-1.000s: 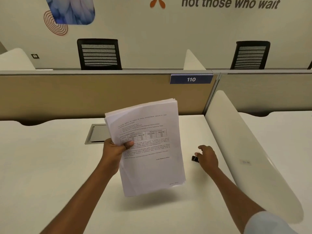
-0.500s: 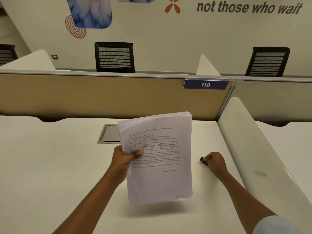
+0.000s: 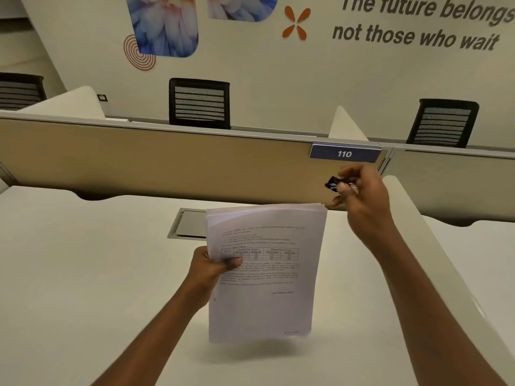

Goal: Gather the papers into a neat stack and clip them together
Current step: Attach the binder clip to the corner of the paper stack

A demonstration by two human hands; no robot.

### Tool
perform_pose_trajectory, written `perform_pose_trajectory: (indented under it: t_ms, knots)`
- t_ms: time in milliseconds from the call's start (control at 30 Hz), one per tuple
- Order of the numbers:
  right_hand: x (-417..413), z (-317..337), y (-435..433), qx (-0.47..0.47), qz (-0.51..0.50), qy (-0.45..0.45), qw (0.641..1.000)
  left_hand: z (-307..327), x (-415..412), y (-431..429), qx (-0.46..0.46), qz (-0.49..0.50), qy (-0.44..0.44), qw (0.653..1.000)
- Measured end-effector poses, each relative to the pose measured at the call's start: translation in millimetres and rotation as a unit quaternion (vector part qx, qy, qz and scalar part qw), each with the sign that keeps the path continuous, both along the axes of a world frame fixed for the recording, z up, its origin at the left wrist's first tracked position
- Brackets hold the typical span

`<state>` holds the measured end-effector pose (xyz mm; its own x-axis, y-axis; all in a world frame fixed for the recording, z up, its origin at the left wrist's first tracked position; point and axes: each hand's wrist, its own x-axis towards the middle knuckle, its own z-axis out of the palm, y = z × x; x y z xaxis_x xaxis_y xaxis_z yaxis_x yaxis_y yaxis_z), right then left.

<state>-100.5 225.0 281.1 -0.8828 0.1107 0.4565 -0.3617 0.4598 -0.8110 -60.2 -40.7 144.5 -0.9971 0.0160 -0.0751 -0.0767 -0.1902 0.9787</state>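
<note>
White desk [image 3: 83, 274] is bounded at the far edge by a tan partition [image 3: 167, 162] and on the right by a white curved divider [image 3: 446, 260]; a grey flush hatch [image 3: 189, 224] is set into its surface at far centre, its right end hidden from view.

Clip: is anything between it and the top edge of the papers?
Nothing visible does. The clip, pinched in the right hand, is in open air just above and right of the top right corner of the papers; the left hand grips their left edge, clear of that corner.
</note>
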Motion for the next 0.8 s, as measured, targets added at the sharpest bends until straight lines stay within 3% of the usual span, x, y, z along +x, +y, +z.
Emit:
perform_pose_trajectory:
  t_ms: [100, 167, 300, 400, 533, 800]
  knots:
    - [18.0, 21.0, -31.7, 0.139, 0.048, 0.053, 0.988, -0.5, 5.4, -0.3, -0.003, -0.005, 0.004, 1.000]
    - [28.4, 29.1, -51.4, 0.227, 0.101, 0.032, 0.968, -0.9, 8.9, 0.0, -0.007, -0.008, 0.008, 1.000]
    - [39.7, 32.1, -82.5, 0.449, 0.159, 0.020, 0.879, -2.7, 15.4, 0.7, -0.011, -0.014, 0.017, 1.000]
    - [39.7, 29.4, -102.0, 0.547, 0.160, 0.044, 0.821, -3.7, 19.2, 1.2, -0.020, -0.019, 0.014, 1.000]
    - [33.4, 20.0, -112.2, 0.552, 0.178, 0.092, 0.809, -4.7, 23.4, 1.1, -0.026, -0.031, 0.021, 0.999]
    - [37.6, -2.7, -122.6, 0.521, 0.202, 0.026, 0.829, -12.2, 29.4, 2.8, -0.051, -0.030, -0.008, 0.998]
